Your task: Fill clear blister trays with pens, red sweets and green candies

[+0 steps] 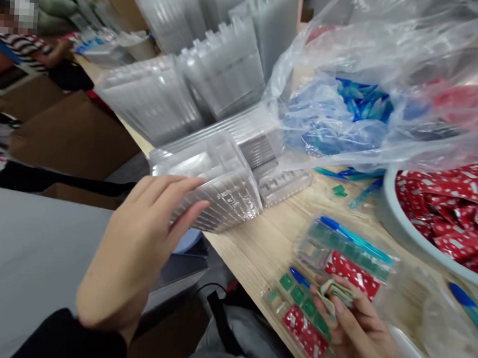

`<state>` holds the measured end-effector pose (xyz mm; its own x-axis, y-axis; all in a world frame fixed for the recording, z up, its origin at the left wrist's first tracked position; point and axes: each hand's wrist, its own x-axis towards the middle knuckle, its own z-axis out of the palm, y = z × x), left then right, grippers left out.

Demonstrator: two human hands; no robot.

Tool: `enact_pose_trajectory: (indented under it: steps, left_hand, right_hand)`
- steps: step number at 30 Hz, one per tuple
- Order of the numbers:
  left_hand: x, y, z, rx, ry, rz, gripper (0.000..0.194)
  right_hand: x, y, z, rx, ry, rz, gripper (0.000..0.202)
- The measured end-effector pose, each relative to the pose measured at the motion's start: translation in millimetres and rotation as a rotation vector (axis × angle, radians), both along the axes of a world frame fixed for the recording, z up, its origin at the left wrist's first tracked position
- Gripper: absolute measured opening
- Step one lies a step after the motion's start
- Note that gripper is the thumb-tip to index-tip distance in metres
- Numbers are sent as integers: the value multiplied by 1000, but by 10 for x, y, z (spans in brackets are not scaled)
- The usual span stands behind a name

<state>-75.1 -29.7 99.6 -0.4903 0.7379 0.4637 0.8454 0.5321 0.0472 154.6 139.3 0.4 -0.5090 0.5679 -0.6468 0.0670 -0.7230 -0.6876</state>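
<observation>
My left hand (pixel 133 243) reaches to the near stack of clear plastic trays (pixel 233 195), at the table's left edge. Its fingers stretch along the stack's upper edge, thumb apart, and no tray is visibly gripped. Low on the right, my right hand (pixel 363 332) pinches a small bunch of folded green-and-beige pieces (pixel 337 291), perhaps paper. Beside and under that hand lie two filled clear trays. The nearer tray (pixel 267 293) holds green squares, a blue pen (pixel 299 277) and a red patterned packet (pixel 304 334). The farther tray (pixel 299 250) holds a similar packet and a blue-turquoise pen (pixel 356 241).
More tray stacks (pixel 225 65) stand behind. Clear bags (pixel 330 136) hold blue pieces. A pale basin (pixel 389 201) of red packets is at right. Green scraps (pixel 339 190) and pens lie on the wooden table (pixel 255 245). Another person's arm (pixel 54 54) and cardboard boxes (pixel 71 136) are left.
</observation>
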Motion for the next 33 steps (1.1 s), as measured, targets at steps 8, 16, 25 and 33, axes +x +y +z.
enact_pose_trajectory:
  steps: [8, 16, 25, 33]
  left_hand:
    - [-348, -10, 43, -57, -222, -116, 32]
    - [-390, -78, 356, 11, -263, 46, 32]
    - [154, -76, 274, 40, 210, -217, 27]
    - [444, 135, -113, 16, 287, -649, 29]
  right_hand:
    - [126, -64, 2, 35, -12, 66, 41]
    - [218, -150, -113, -82, 60, 72, 35]
    - [297, -73, -15, -50, -42, -179, 40]
    - [692, -7, -36, 112, -45, -380, 39]
